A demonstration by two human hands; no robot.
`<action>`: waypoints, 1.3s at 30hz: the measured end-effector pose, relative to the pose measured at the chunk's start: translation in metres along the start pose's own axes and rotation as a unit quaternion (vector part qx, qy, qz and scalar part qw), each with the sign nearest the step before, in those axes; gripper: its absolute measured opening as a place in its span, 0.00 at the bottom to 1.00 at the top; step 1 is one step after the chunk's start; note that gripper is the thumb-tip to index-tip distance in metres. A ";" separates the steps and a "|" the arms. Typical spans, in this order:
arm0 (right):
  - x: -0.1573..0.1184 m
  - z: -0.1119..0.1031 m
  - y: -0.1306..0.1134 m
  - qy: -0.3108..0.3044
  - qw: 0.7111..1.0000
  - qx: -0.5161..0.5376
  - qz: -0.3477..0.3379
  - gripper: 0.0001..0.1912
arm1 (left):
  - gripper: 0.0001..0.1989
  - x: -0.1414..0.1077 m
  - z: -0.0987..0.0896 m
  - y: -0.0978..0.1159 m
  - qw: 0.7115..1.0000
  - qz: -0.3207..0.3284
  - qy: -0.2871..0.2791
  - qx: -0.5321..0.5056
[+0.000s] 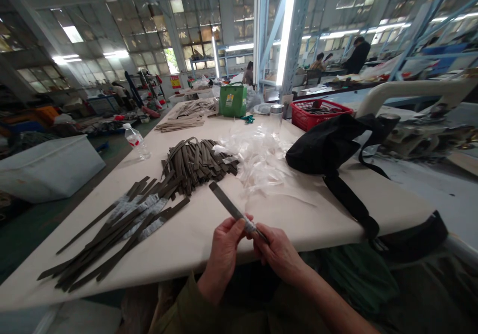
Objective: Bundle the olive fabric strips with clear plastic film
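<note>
Between my hands, over the table's front edge, is a dark grey-brown strip with clear plastic bunched around its middle. My left hand pinches it at the plastic, thumb on top. My right hand is closed round its lower end, which the fingers partly hide. Beyond my hands lies a pile of similar strips. Crumpled clear plastic pieces are heaped beside the pile. To the left, several longer strips lie together, with plastic wrapped around their middles.
A plastic bottle stands at the table's left edge. A green bag, a lidded jar and a red basket stand farther back. A black bag with a strap lies right, near a sewing machine. People are in the background.
</note>
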State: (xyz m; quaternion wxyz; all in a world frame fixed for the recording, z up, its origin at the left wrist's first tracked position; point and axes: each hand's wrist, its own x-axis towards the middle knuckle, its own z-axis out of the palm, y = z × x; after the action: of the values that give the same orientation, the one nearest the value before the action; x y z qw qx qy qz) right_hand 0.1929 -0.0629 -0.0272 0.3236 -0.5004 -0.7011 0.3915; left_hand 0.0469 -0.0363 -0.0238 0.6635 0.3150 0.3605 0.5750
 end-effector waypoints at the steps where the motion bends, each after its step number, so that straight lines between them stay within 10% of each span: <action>1: 0.000 0.000 0.000 -0.009 1.000 -0.003 -0.001 0.10 | 0.14 0.001 -0.001 0.003 1.000 0.018 0.000 -0.003; 7: -0.001 0.006 -0.001 -0.020 0.999 -0.026 -0.001 0.10 | 0.11 0.020 -0.011 0.033 0.991 0.095 0.063 -0.074; 12: 0.003 0.015 -0.002 -0.001 1.000 -0.021 -0.008 0.08 | 0.14 0.001 -0.007 -0.004 0.997 0.012 0.064 -0.052; 20: 0.004 0.017 -0.004 -0.014 0.999 0.038 -0.013 0.14 | 0.18 -0.015 -0.001 -0.018 0.997 0.053 0.042 0.032; 23: 0.004 0.008 -0.003 -0.030 0.997 0.064 -0.022 0.19 | 0.20 -0.010 -0.004 0.003 0.994 0.083 0.039 0.061; 27: 0.001 -0.033 0.010 0.025 0.998 0.051 0.025 0.21 | 0.24 0.004 -0.026 0.086 0.973 0.158 0.071 0.152; 30: -0.004 -0.078 0.024 0.070 0.994 -0.042 0.070 0.22 | 0.22 0.019 -0.053 0.161 0.914 0.207 0.123 0.326; 33: -0.005 -0.117 0.035 0.106 0.978 -0.155 0.093 0.19 | 0.17 0.043 -0.087 0.211 0.784 0.181 0.227 0.548; 36: 0.003 -0.140 0.042 0.112 0.961 -0.229 0.110 0.17 | 0.14 0.066 -0.121 0.223 0.639 0.121 0.241 0.721; 39: 0.021 -0.150 0.048 0.113 0.954 -0.246 0.133 0.17 | 0.12 0.073 -0.141 0.206 0.598 0.165 0.205 0.757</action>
State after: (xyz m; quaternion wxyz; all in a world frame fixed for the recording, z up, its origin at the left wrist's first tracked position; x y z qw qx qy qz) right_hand 0.3355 -0.0001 0.0046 0.2126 -0.6940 -0.6617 0.1879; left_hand -0.1763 0.0650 0.0629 -0.0106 0.6321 0.7350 0.2453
